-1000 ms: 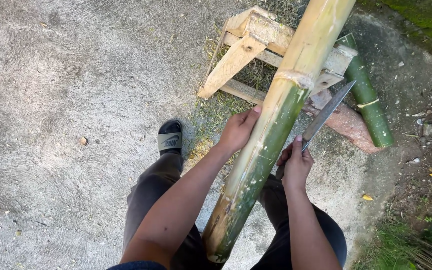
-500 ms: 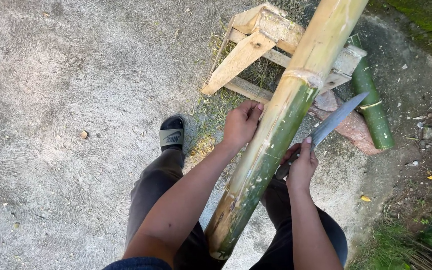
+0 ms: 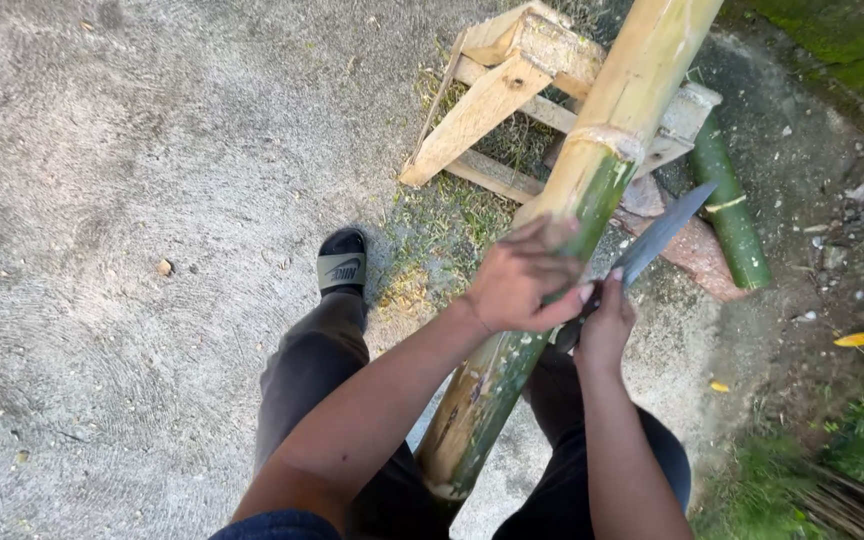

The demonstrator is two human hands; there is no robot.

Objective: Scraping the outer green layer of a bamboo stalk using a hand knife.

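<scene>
While your left hand (image 3: 522,285) wraps its fingers around the thick bamboo pole (image 3: 592,190), your right hand (image 3: 604,325) is closed on the handle of a knife (image 3: 664,233), blade just beside the pole. The pole leans tilted on a wooden stand (image 3: 512,80) over the concrete ground (image 3: 152,200).

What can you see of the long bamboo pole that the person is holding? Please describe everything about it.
The bamboo pole is thick and long, running diagonally from between the person's legs up to the top edge. Its lower part is green with pale patches, the upper part yellow-tan, with a pale node ring between. It leans on a wooden stand. The left hand grips it; the right hand holds a knife beside its right side.
</scene>
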